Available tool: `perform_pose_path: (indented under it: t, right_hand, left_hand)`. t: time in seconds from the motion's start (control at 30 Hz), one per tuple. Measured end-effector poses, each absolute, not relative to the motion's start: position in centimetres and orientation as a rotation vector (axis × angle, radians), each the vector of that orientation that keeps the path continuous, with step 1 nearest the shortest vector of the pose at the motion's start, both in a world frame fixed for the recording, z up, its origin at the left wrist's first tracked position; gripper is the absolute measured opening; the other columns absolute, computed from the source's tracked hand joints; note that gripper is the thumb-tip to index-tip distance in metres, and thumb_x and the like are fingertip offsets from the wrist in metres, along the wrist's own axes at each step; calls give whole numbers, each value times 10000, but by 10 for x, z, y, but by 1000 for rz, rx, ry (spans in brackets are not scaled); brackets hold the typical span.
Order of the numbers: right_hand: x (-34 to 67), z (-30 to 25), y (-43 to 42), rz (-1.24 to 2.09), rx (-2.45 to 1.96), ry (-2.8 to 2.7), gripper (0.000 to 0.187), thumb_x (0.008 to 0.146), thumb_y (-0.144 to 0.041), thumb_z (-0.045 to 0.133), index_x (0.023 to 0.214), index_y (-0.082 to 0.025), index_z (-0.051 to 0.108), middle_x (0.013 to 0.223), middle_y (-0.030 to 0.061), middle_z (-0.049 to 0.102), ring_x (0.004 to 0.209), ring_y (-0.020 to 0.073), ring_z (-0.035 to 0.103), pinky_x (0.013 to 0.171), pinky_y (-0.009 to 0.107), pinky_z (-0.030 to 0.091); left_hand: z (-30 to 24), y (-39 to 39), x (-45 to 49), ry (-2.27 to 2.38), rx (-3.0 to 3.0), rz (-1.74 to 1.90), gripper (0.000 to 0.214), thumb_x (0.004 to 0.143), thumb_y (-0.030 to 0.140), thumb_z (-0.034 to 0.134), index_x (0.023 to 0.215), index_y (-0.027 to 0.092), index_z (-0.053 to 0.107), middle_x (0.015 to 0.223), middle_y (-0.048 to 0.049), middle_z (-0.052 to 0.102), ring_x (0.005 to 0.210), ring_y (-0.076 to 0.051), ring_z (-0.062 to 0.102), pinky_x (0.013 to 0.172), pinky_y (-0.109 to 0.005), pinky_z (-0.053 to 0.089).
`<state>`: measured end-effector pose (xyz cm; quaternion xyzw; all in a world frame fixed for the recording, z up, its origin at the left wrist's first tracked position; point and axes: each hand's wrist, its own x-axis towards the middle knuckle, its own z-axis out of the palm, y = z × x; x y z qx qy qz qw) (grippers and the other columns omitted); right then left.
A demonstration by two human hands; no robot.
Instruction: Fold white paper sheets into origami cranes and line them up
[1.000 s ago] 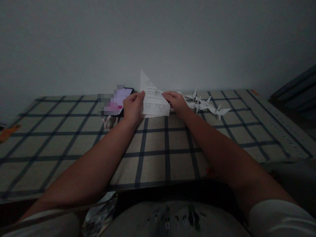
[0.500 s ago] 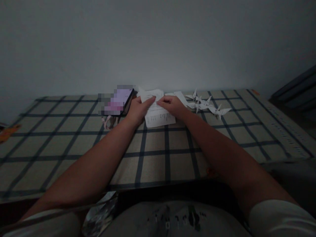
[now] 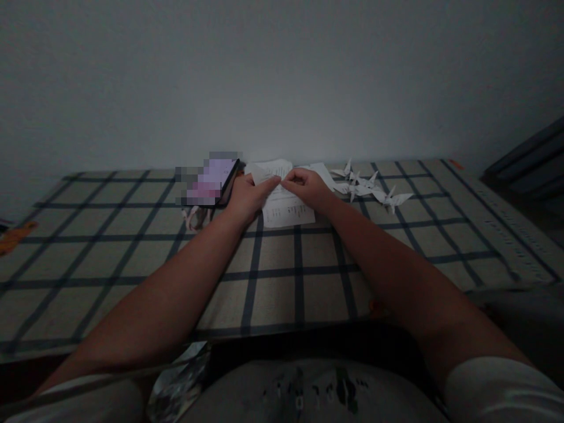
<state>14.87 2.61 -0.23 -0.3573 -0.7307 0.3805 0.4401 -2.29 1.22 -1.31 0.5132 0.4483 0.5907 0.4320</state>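
Observation:
Both my hands meet over printed white paper near the back of the table. My left hand [image 3: 247, 197] is closed on a piece of paper [image 3: 261, 173], its thumb stretched along the top. My right hand [image 3: 311, 187] pinches at the same piece, fingertips almost touching the left thumb. The exact folds are too dim to make out. Beneath the hands lies a printed sheet [image 3: 288, 217], its front part showing flat on the cloth. Another white sheet [image 3: 324, 173] rests behind my right hand. Several folded paper cranes [image 3: 352, 185] sit to the right of it.
A phone [image 3: 214, 182] with a lit, partly pixelated screen leans left of my left hand, with a pale looped object [image 3: 194, 217] below it. The checked tablecloth [image 3: 277, 252] reaches a grey wall [image 3: 282, 76]. Something shiny [image 3: 180, 382] lies near my lap.
My left thumb has moved right, closer to the right fingertips. An upright paper corner behind the left hand has come down, and the front sheet has shifted slightly right.

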Motion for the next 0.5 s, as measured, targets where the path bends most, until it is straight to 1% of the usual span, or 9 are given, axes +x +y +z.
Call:
perform_pose_path:
  t: [0.1,0.2,0.23,0.37,0.5]
  right_hand:
    - [149,-3,27,944,-882,-1829,224,792,-382,627,727,-183,546,703,-9,539,676,129,473,670,287,392]
    - [149,-3,27,917,-895,-1844,221,791,-375,615,721,-180,538,694,-14,525,673,126,464,658,285,375]
    - [149,-2,26,910,-899,-1848,218,791,-370,613,719,-179,534,688,-17,519,671,126,460,653,285,368]
    - [148,0,24,917,-922,-1852,209,793,-351,607,709,-179,523,674,-22,502,660,121,445,636,282,347]
    - [148,2,21,935,-935,-1842,192,784,-327,610,698,-181,518,669,-22,498,659,123,443,625,280,334]
  left_hand:
    - [-13,15,-24,1161,1240,1570,339,634,440,839,779,155,723,762,-49,724,658,-165,642,583,-269,492]
    - [-14,20,-28,1181,1246,1675,327,678,460,811,662,173,655,638,-4,640,585,-121,579,524,-229,444]
    - [-15,22,-29,1175,1252,1711,330,695,467,800,654,177,648,629,3,623,579,-112,568,521,-221,437]
    - [-18,27,-32,1165,1214,1806,316,727,495,778,736,192,689,678,0,641,605,-110,580,542,-218,450]
    - [-17,27,-30,1095,1111,1747,359,773,554,718,768,196,696,700,-18,665,620,-129,616,550,-234,475]
